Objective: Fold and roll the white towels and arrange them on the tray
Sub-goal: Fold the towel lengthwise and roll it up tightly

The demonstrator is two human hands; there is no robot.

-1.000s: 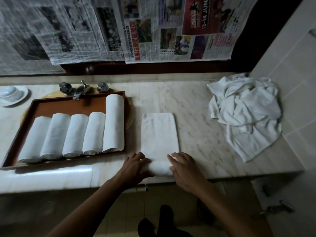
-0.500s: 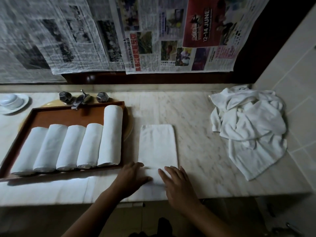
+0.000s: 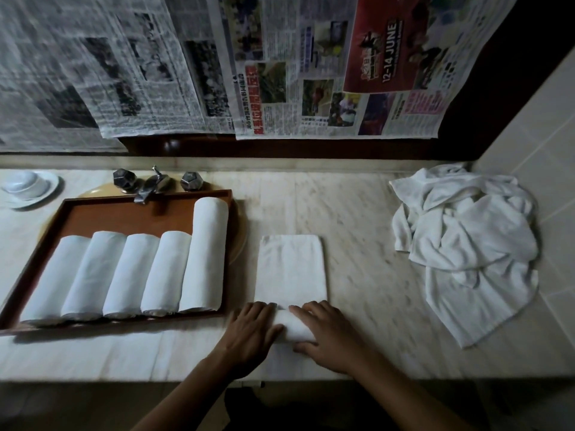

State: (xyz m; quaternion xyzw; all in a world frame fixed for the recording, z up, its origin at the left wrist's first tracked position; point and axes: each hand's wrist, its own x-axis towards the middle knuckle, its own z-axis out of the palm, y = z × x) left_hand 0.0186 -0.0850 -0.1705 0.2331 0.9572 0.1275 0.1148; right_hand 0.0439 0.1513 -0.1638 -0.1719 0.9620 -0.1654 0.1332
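The left hand [image 3: 249, 332] and right hand [image 3: 328, 334] curl their fingers over the rolled near end of the folded towel [image 3: 292, 269], probably so the roll forms tight and even. It lies on the counter [image 3: 357, 244] just right of the tray [image 3: 124, 216], which holds 5 rolled towels [image 3: 130, 275] side by side

My picture is dim and soft. A dark shadow lies before the tray [image 3: 118, 217] on the pale counter [image 3: 357, 213]. Edges bend.
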